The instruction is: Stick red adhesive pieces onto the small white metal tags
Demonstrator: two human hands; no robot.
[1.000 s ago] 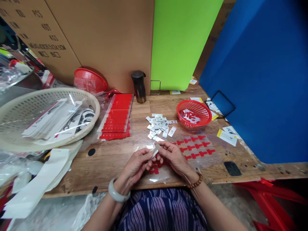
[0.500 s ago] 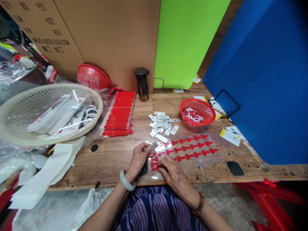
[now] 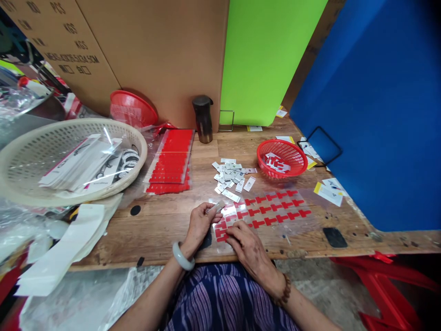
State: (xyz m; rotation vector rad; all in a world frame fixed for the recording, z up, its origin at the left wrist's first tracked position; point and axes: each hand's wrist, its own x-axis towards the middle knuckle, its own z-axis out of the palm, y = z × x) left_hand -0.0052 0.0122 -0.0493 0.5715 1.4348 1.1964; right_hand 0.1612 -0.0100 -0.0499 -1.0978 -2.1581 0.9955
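Note:
My left hand (image 3: 200, 224) pinches a small grey-silver tag (image 3: 218, 206) between thumb and fingers, above the left end of a clear sheet (image 3: 248, 209). Rows of red T-shaped stickers (image 3: 269, 221) cover that sheet, which lies flat on the wooden table. At its lower left part, the curled fingers of my right hand (image 3: 246, 243) close at the edge of a red sticker (image 3: 221, 238); the fingertips partly hide it. Just beyond my hands lies a loose pile of small white-silver tags (image 3: 231, 176).
A red basket (image 3: 282, 158) with tags in it stands right of the pile. Red sticker sheets (image 3: 171, 161) are stacked to the left, by a dark flask (image 3: 203, 120). A large cream basket (image 3: 79, 125) fills the far left. Blue (image 3: 372, 138) and green (image 3: 272, 59) panels stand behind.
Both hands keep nearly the same place, the left still with the grey tag. My right fingers have shifted only slightly at the sticker. The view has moved a little.

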